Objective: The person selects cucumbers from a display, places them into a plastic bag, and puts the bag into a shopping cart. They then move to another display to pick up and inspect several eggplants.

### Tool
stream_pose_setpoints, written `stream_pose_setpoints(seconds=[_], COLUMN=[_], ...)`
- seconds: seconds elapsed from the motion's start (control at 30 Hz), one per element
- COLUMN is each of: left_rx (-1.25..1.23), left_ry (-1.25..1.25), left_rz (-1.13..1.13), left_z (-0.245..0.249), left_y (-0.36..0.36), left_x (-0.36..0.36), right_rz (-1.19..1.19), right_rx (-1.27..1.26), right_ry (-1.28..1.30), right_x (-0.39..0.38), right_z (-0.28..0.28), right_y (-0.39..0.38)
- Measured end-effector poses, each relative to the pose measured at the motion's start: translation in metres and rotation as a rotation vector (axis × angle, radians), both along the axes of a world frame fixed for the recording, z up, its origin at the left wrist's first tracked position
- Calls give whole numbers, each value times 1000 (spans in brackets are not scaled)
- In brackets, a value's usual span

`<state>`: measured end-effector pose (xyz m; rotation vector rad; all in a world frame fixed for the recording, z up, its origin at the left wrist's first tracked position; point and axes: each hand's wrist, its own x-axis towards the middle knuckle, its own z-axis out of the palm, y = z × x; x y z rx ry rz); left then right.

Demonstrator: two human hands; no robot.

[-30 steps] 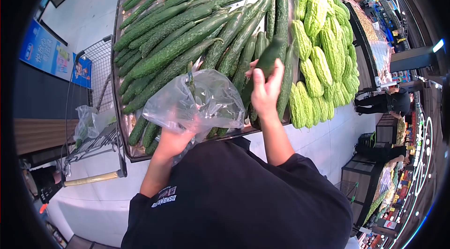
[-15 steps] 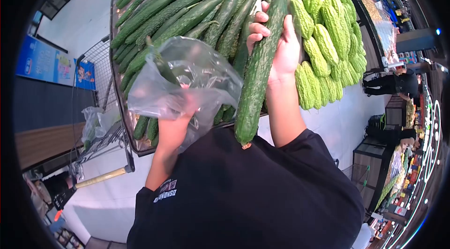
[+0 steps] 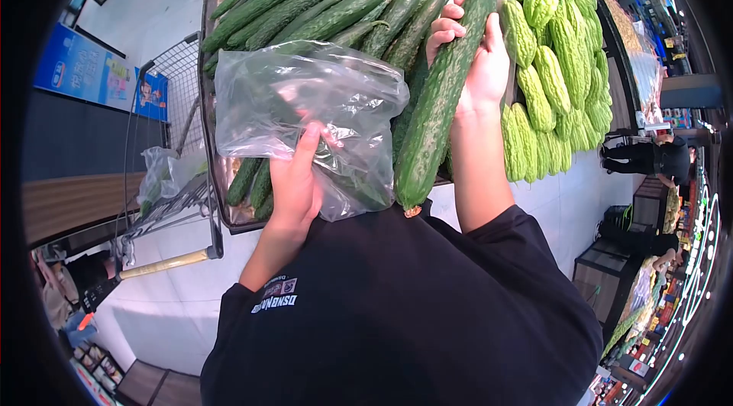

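My left hand [image 3: 299, 181] grips a clear plastic bag [image 3: 252, 112], its thumb lying over the near side and its other fingers partly hidden by the film. The bag spreads in front of piled cucumbers [image 3: 301, 1], which show through it. In my right hand [image 3: 481, 74] is one long, dark green cucumber [image 3: 439, 112], held near its upper end with the fingers wrapped round it. The cucumber slants down toward my chest, beside the bag's right edge. Pale green bitter melons [image 3: 553, 70] lie just right of that hand.
A wire shopping cart [image 3: 179, 93] stands at the left, holding a plastic bag [image 3: 164, 177] with something green inside. The black edge of the display bin [image 3: 206, 112] runs beside it. Farther right, a person in dark clothes [image 3: 668, 158] stands near other stalls.
The bag has spread flatter and wider, and my left thumb now lies outside it. My right hand keeps its hold on the cucumber. The whole view has shifted slightly.
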<state>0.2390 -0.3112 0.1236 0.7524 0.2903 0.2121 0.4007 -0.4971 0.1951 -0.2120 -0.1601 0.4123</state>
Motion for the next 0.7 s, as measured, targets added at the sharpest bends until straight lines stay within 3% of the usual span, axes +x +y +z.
stream_pose_setpoints(seconds=[0.17, 0.23, 0.37, 0.47, 0.7], left_rx=[16, 18, -62, -125, -131], left_ry=[2, 5, 27, 52, 79], left_rz=[-30, -18, -37, -90, -92], left_z=[0, 0, -3, -1, 8], left_y=[0, -3, -11, -12, -18], left_x=[0, 1, 4, 3, 3], right_rz=[21, -50, -275, -138, -11], right_rx=[33, -85, -620, -780, -898], right_ry=[-34, -62, -176, -214, -186], right_x=[2, 3, -1, -4, -9], right_z=[-2, 1, 17, 23, 3], right_y=[5, 11, 44, 62, 82])
